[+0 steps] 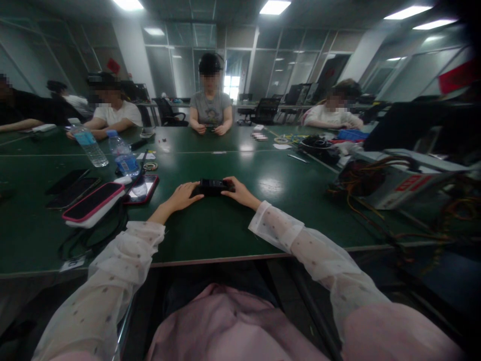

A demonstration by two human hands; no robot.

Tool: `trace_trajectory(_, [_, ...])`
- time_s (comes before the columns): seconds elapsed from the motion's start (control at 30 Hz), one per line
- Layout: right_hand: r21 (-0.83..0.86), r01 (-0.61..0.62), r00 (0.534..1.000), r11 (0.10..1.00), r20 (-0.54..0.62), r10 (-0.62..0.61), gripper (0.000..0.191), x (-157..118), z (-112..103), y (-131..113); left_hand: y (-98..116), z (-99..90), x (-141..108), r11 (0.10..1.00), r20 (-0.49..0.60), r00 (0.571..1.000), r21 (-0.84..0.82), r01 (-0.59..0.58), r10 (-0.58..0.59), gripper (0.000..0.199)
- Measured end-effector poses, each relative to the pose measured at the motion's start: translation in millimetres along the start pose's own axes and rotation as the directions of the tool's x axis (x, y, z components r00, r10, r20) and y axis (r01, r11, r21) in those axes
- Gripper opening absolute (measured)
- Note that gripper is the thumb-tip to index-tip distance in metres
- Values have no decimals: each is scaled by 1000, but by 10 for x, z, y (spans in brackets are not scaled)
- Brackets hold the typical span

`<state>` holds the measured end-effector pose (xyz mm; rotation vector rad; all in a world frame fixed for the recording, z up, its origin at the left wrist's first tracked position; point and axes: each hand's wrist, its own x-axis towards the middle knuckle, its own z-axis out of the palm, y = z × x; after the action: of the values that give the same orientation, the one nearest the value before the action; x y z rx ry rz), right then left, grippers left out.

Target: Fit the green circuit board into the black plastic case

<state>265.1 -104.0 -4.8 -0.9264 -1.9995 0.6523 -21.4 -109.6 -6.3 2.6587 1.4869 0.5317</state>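
Note:
A small black box-shaped device (212,186) is on the green table (225,225) in front of me, between my two hands. My left hand (184,196) rests on the table at the device's left end, its fingers and thumb touching or just beside that end. My right hand (239,192) grips the device's right end, thumb in front and fingers behind. The material of the device is too dark to make out in detail.
Phones (93,201), a red-edged phone (143,189) and two water bottles (126,159) lie or stand at the left. A metal box with cables (406,185) is at the right. Several people sit across the table.

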Motion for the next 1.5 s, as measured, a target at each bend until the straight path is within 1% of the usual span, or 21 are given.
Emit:
trace_trajectory(0.23, [11, -11, 999, 1000, 34, 10, 53, -9, 6, 78, -16, 6, -2, 1000, 42, 999, 26, -9, 8, 71])
trace_trajectory(0.53, [-13, -1, 999, 1000, 45, 2, 61, -11, 11, 77, -15, 9, 4, 999, 41, 999, 36, -12, 10, 70])
trace_trajectory(0.73, [18, -5, 1000, 1000, 22, 4, 54, -7, 1, 90, -1, -18, -4, 999, 49, 999, 34, -22, 20, 68])
trace_trajectory(0.97, [159, -57, 998, 986, -15, 60, 51, 25, 8, 145, -10, -5, 6, 999, 66, 997, 45, -30, 27, 67])
trace_trajectory(1.2, [157, -52, 998, 986, -17, 56, 52, 31, 5, 167, -9, -3, -4, 999, 44, 999, 38, -28, 27, 65])
trace_trajectory(1.37, [192, -36, 997, 981, -60, 48, 54, 60, -44, 81, -15, 0, -3, 998, 42, 999, 48, -33, 31, 63])
trace_trajectory(1.43, [206, -29, 994, 978, -97, 50, 54, 79, -86, 39, -15, 1, -2, 998, 43, 999, 49, -35, 33, 62])
trace_trajectory(1.5, [199, -21, 985, 980, -162, 54, 54, 95, -144, 28, -12, -4, -4, 998, 42, 998, 45, -38, 36, 62])
